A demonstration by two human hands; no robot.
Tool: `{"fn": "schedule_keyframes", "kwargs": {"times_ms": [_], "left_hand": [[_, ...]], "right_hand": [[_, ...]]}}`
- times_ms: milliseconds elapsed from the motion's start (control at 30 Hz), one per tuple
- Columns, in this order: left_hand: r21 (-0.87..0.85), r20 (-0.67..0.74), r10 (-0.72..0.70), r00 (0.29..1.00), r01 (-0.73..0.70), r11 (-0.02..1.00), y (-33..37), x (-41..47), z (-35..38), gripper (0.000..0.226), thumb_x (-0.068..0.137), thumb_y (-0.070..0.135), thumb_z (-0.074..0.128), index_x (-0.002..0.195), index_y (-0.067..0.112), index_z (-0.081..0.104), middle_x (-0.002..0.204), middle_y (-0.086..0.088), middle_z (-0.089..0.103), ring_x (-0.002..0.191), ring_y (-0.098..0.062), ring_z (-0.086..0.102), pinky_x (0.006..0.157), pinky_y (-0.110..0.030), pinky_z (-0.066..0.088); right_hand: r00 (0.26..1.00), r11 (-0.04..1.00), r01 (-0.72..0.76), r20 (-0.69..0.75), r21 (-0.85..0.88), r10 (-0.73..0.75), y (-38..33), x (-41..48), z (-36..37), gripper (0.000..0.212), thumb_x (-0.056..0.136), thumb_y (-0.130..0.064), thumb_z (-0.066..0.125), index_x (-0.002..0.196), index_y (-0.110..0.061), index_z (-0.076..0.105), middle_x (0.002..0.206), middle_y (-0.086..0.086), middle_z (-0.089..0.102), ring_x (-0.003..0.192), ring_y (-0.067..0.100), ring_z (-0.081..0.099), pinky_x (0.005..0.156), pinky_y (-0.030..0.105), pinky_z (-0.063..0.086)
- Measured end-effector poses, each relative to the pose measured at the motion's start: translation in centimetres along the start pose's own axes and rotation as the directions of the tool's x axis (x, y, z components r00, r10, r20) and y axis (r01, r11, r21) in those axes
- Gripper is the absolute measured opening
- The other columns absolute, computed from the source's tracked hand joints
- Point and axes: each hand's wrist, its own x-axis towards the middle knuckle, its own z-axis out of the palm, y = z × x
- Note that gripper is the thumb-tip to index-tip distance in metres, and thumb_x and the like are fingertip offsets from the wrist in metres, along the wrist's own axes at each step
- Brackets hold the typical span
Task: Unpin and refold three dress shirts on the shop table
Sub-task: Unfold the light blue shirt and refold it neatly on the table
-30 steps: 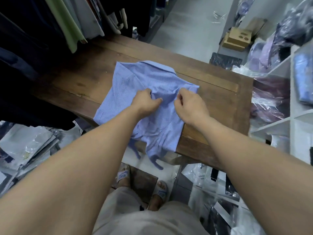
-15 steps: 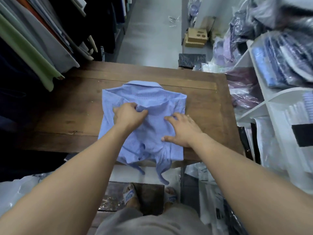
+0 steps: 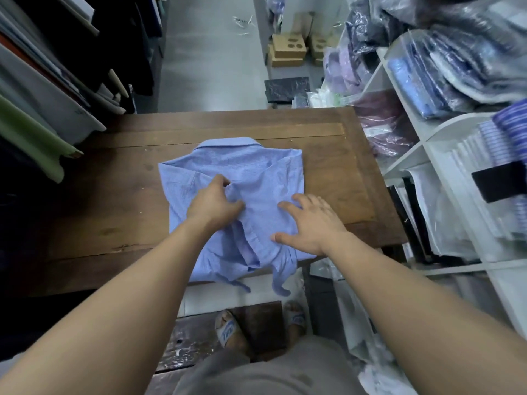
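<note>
Table [image 3: 114,195], blue shirt [image 3: 256,166], illegible sandal lettering [image 3: 226,332]

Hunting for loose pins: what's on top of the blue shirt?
The left hand pinches a fold of the blue shirt; the right hand rests flat on it, fingers spread. No pin shows; anything beneath them or inside the folds is hidden.

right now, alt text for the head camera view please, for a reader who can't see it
A person works on a light blue shirt on a wooden table: the left hand grips a fold of its fabric while the right hand presses flat on it, fingers spread. The shirt's lower end hangs over the near table edge; bagged shirts fill shelves at right.
</note>
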Motion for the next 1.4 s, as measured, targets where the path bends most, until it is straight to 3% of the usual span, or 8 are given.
{"fn": "schedule_keyframes", "kwargs": {"times_ms": [333, 667, 867, 967, 1033, 1133, 1267, 1400], "left_hand": [[0.301, -0.239, 0.008, 0.971, 0.066, 0.952, -1.5, -1.0, 0.2, 0.065, 0.086, 0.051, 0.062, 0.138, 0.018, 0.042, 0.136, -0.014, 0.045, 0.122, -0.039, 0.045, 0.092, -0.045, 0.041], [0.425, 0.025, -0.063, 0.998, 0.046, 0.904, -3.5, -0.3, 1.8, 0.106, 0.083, 0.083, 0.043, 0.159, 0.033, -0.012, 0.167, -0.010, -0.016, 0.153, -0.034, -0.018, 0.123, -0.055, -0.007], [0.439, 0.005, -0.026, 1.000, 0.021, 0.898, -3.8, 1.7, 0.6, 0.106, 0.082, 0.084, 0.043, 0.159, 0.033, -0.008, 0.168, -0.008, -0.012, 0.154, -0.032, -0.015, 0.123, -0.053, -0.007], [0.431, -0.044, -0.008, 0.999, 0.026, 0.902, -3.8, 1.7, 1.0, 0.104, 0.083, 0.081, 0.045, 0.160, 0.030, -0.004, 0.169, -0.009, -0.007, 0.154, -0.032, -0.011, 0.124, -0.053, -0.005], [0.399, -0.108, 0.015, 0.994, 0.030, 0.917, -3.9, 1.1, 1.4, 0.102, 0.084, 0.077, 0.049, 0.160, 0.028, 0.002, 0.168, -0.011, 0.001, 0.155, -0.033, -0.004, 0.124, -0.053, -0.002], [0.322, -0.251, 0.075, 0.965, 0.010, 0.947, -3.7, -0.2, 2.2, 0.094, 0.085, 0.067, 0.056, 0.159, 0.024, 0.016, 0.164, -0.015, 0.018, 0.151, -0.036, 0.013, 0.123, -0.052, 0.008], [0.255, -0.441, 0.192, 0.877, -0.083, 0.963, -3.2, -3.4, 3.7, 0.066, 0.089, 0.052, 0.057, 0.144, 0.019, 0.043, 0.141, -0.013, 0.043, 0.130, -0.037, 0.036, 0.106, -0.046, 0.027], [0.211, -0.562, 0.266, 0.783, -0.176, 0.962, -3.1, -7.2, 6.2, 0.037, 0.092, 0.039, 0.056, 0.117, 0.011, 0.059, 0.117, -0.013, 0.054, 0.109, -0.036, 0.047, 0.088, -0.042, 0.033]], "right_hand": [[0.994, 0.977, -0.107, -0.006, -0.186, 0.108, -3.2, 1.0, 1.6, 0.113, 0.074, -0.093, 0.033, 0.160, -0.022, 0.013, 0.166, 0.015, 0.003, 0.153, 0.038, -0.005, 0.122, 0.056, -0.007], [0.999, 0.998, -0.022, 0.024, -0.062, 0.024, -3.5, 2.0, 3.2, 0.107, 0.083, -0.086, 0.030, 0.160, -0.025, -0.012, 0.166, 0.010, -0.022, 0.152, 0.035, -0.020, 0.124, 0.052, -0.004], [0.998, 0.998, -0.060, 0.027, -0.006, 0.060, -4.5, 3.7, 2.9, 0.107, 0.082, -0.088, 0.027, 0.160, -0.026, -0.010, 0.166, 0.010, -0.020, 0.152, 0.036, -0.019, 0.124, 0.052, -0.004], [0.987, 0.997, -0.027, -0.157, 0.069, 0.038, -4.4, 3.2, 3.4, 0.084, 0.092, -0.075, 0.031, 0.158, -0.023, 0.024, 0.165, 0.016, 0.014, 0.151, 0.039, 0.012, 0.123, 0.052, 0.014], [0.900, 0.996, 0.066, -0.434, 0.067, -0.031, -4.2, 2.1, 4.3, 0.059, 0.095, -0.059, 0.040, 0.130, -0.015, 0.059, 0.132, 0.017, 0.053, 0.121, 0.039, 0.049, 0.102, 0.052, 0.041], [0.739, 0.973, 0.221, -0.640, -0.064, -0.210, -3.2, -0.1, 5.9, 0.032, 0.096, -0.037, 0.050, 0.080, -0.011, 0.061, 0.074, 0.010, 0.060, 0.071, 0.034, 0.056, 0.067, 0.043, 0.043], [0.814, 0.956, 0.271, -0.502, -0.115, -0.292, -2.4, -3.6, 7.8, 0.041, 0.093, -0.036, 0.044, 0.059, -0.016, 0.053, 0.047, 0.003, 0.055, 0.041, 0.030, 0.054, 0.044, 0.028, 0.029], [0.922, 0.937, 0.312, -0.187, -0.157, -0.338, -2.0, -6.7, 10.2, 0.045, 0.097, -0.042, 0.031, 0.077, -0.017, 0.062, 0.070, 0.005, 0.068, 0.062, 0.032, 0.065, 0.052, 0.033, 0.033]]}}
